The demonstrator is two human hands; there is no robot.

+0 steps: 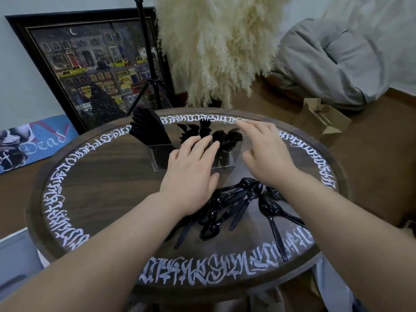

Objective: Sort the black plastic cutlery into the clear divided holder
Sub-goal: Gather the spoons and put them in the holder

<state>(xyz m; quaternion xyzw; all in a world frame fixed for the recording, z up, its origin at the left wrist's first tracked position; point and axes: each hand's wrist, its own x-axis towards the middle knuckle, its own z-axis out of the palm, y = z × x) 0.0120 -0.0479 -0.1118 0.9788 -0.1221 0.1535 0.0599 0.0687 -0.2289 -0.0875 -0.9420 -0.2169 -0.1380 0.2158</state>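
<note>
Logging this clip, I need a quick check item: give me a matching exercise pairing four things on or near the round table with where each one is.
Things:
1. loose black spoons
2. black knives
3. framed street painting
4. cardboard box

Places:
A. leaning on the wall behind the table, at left
B. on the floor to the right of the table
C. standing in the left compartment of the clear divided holder
D. piled on the tabletop, nearer the person than the holder

Pairs: 1-D, 2-C, 3-A, 4-B
</note>
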